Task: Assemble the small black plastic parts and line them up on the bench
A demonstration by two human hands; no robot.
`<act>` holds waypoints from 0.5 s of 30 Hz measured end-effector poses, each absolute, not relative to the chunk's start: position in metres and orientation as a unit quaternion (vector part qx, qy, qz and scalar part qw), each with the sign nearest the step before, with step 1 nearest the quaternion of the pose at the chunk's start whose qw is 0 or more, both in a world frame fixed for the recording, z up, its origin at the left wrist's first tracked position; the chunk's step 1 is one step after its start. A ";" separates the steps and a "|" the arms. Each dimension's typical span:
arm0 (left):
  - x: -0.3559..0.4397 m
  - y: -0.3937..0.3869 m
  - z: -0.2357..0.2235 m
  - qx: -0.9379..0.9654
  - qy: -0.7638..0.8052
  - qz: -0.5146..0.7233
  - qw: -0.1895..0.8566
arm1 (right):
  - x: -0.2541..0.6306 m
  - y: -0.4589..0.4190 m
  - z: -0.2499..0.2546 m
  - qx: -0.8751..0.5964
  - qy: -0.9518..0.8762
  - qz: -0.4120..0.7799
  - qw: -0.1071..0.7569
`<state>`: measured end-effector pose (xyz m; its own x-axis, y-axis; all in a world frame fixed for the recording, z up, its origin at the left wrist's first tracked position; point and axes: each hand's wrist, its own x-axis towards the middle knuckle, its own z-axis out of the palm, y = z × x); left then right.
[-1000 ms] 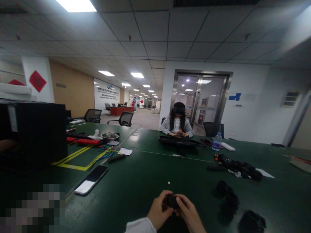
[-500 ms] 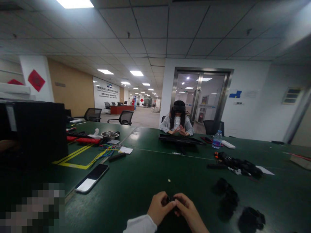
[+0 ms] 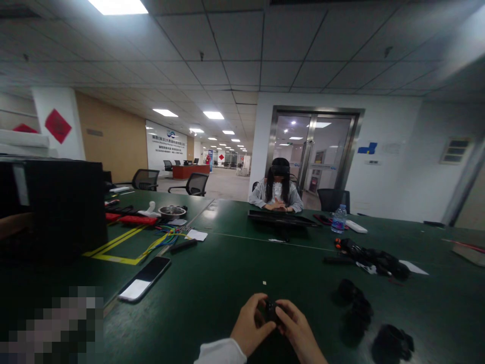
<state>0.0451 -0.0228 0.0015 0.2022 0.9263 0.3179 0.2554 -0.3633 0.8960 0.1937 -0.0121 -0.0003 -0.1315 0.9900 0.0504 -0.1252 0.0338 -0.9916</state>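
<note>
Between my two hands is a small black part [image 3: 271, 311], low in the middle of the view and above the green table [image 3: 212, 283]. The fingers cover much of it, and its exact kind cannot be made out. My left hand [image 3: 250, 323] curls round its left side, thumb below and index finger on top. On the other side, my right hand [image 3: 297, 326] grips it with fingers and thumb. A tiny pale scrap [image 3: 264, 282] lies just beyond the hands. Black rounded parts [image 3: 354, 303] and another black piece [image 3: 392, 344] lie on the table to the right.
A phone [image 3: 144, 279] lies at left, near coloured wires [image 3: 162, 240] and a metal bowl [image 3: 172, 211]. A black box [image 3: 68, 207] stands far left. Opposite, a person [image 3: 278, 189] sits behind a flat black panel [image 3: 282, 218]. A water bottle [image 3: 339, 218] and black gear [image 3: 375, 258] are at right.
My fingers have shifted on the black part, and more of it shows between them. The person opposite has lowered and joined their hands.
</note>
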 end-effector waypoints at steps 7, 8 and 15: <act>0.041 -0.029 0.017 0.720 0.385 0.473 0.331 | 0.193 -0.015 0.004 -0.424 -0.532 0.555 0.479; 0.041 -0.029 0.018 0.716 0.393 0.471 0.332 | 0.193 -0.015 0.005 -0.422 -0.535 0.552 0.480; 0.042 -0.027 0.016 0.687 0.444 0.465 0.339 | 0.194 -0.017 0.006 -0.414 -0.542 0.552 0.480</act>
